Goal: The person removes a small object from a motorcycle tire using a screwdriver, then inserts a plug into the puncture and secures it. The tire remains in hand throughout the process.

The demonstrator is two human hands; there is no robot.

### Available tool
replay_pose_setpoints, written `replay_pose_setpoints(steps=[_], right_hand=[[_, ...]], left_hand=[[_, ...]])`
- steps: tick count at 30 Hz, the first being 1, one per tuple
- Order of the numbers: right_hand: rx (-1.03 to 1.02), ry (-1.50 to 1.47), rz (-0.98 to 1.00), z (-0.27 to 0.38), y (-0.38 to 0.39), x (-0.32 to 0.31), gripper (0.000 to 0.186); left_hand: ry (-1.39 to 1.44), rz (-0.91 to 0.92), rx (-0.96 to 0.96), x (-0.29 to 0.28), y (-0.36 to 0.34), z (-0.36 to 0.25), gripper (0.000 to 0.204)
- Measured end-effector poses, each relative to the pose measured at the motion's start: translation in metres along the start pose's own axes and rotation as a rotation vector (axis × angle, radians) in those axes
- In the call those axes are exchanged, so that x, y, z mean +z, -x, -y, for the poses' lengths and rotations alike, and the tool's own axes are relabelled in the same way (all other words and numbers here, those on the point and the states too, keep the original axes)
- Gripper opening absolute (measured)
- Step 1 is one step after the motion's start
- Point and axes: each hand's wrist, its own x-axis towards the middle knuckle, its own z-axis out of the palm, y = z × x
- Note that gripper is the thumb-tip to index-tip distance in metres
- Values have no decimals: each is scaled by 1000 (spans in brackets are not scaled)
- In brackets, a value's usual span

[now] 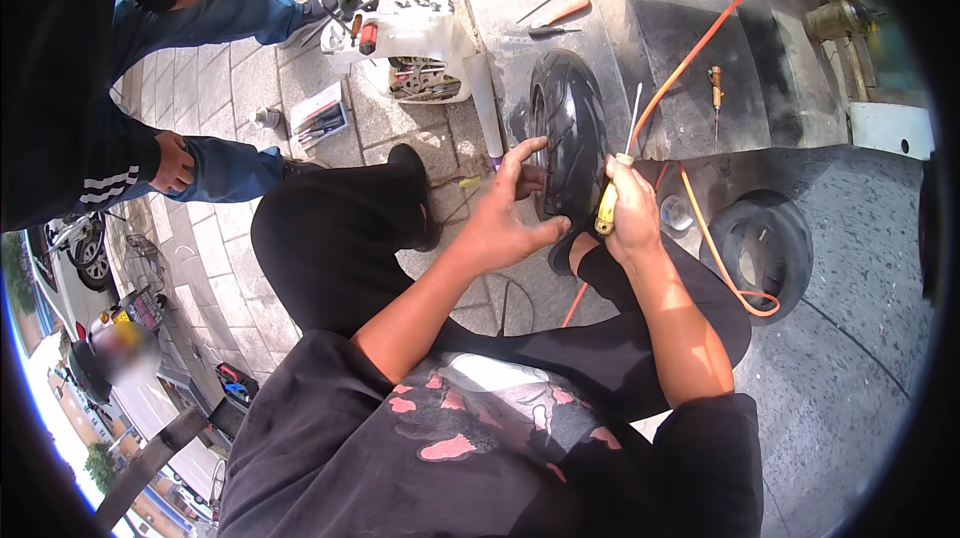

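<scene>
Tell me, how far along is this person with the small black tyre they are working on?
Looks midway. Done: the small black rubber tyre stands upright on the pavement, off any vehicle, and a second black tyre lies nearby. In hand: the left hand steadies the upright tyre, and the right hand grips a yellow-handled screwdriver beside it. Left: whether the tyre's edge is pried free cannot be seen.

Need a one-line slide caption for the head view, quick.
Seated person steadies an upright black tyre with the left hand while the right hand grips a yellow-handled screwdriver beside it.
</scene>
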Motion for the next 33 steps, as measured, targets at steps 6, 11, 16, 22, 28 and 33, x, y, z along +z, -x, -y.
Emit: replay_pose_setpoints(steps=[6, 11, 16, 22, 28, 33], right_hand=[[55, -5, -31, 11, 20, 9, 21], [57, 93, 27, -9, 20, -21, 25], [86, 139, 38, -7, 25, -21, 25], [98, 171, 49, -12, 26, -28, 23], [117, 316, 76, 9, 40, 2, 16], [125, 295, 23, 32, 42, 24, 16]], left_hand=[[-179, 0, 7, 11, 18, 9, 114], [-196, 5, 45, 16, 27, 18, 112], [-208, -12, 52, 20, 32, 26, 112], [-200, -6, 39, 17, 34, 18, 105], [171, -258, -123, 26, -6, -16, 106], [318, -214, -171, 18, -11, -14, 109]])
